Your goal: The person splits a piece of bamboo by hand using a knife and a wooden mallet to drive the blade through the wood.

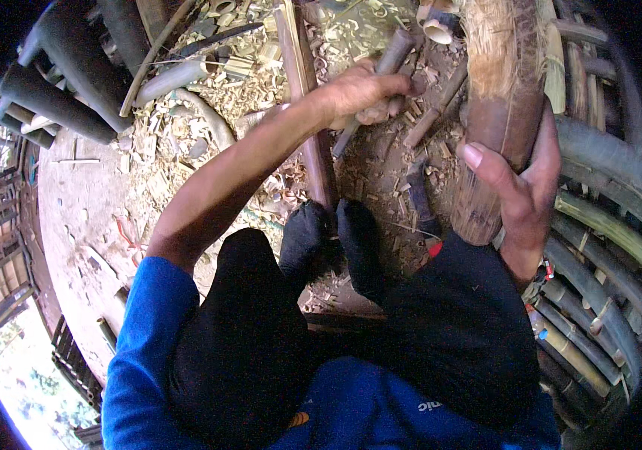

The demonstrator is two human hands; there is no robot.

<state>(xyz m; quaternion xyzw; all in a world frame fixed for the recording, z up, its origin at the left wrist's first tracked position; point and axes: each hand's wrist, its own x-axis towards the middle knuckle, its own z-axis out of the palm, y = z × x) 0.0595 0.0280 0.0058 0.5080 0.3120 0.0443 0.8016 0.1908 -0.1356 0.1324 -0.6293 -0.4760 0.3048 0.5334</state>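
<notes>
My left hand [370, 91] is wrapped round a grey, round-ended rod [395, 52], which slants down to a thinner lower end. What that lower end is, I cannot make out. At the right, my right hand [520, 176] grips a thick brown wooden club [497, 120] from beneath, thumb across its face. Pale, frayed fibres show on the club's upper part; its near end is at my right thigh. Below my left wrist, a long brown bamboo piece [319, 169] runs between my dark-covered feet [356, 247].
Shavings [253, 90] litter the ground ahead. Dark bamboo poles [73, 60] lean at the far left, and more bamboo lengths [598, 277] are stacked on the right. A short stick [437, 105] and a dark curved tool [420, 191] lie between my hands.
</notes>
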